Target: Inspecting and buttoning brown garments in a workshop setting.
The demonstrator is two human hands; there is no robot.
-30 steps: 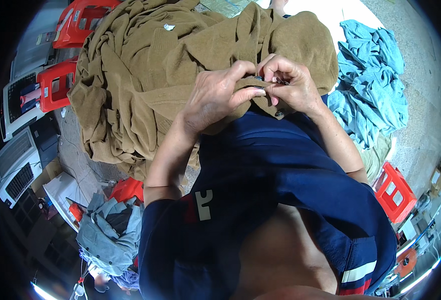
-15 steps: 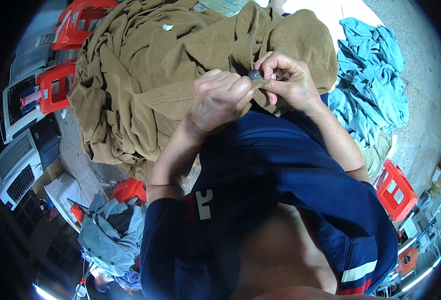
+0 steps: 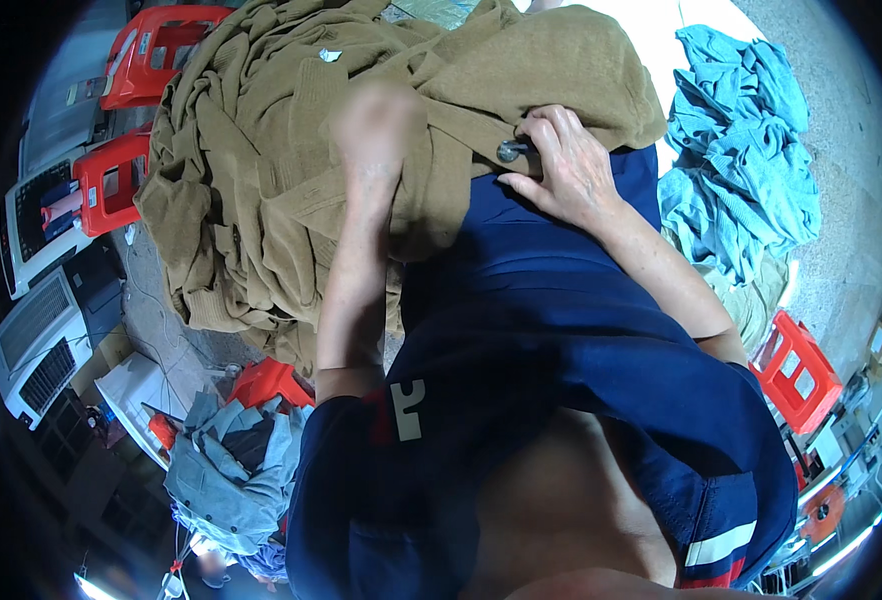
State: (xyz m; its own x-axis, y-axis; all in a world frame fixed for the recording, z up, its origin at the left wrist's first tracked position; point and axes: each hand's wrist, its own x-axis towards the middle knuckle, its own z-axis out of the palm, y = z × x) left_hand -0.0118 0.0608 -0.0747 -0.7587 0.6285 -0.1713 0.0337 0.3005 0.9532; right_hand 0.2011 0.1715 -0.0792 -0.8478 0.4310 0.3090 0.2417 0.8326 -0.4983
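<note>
A heap of brown knit garments (image 3: 261,170) fills the upper left and middle of the view, with part of it across my lap. My left hand (image 3: 376,130) is over this cloth, and its fingers are too blurred to make out. At the edge of the brown garment, my right hand (image 3: 571,170) has its fingers bent around a small dark tool (image 3: 509,150) with a shiny rounded end. The rest of that tool is hidden in the hand, so its kind does not show. The thumb points toward the cloth's edge.
Crumpled turquoise garments (image 3: 741,150) lie at the right on a white surface. Red plastic stools (image 3: 111,180) stand at the left, and another red stool (image 3: 799,370) at the right. Grey-blue garments (image 3: 231,470) are piled at the lower left, near a white appliance (image 3: 41,345).
My hands were together, pinching the garment's edge beside the dark tool. My left hand has moved away up and left; the right stays near with the tool, and the cloth has shifted across my lap.
</note>
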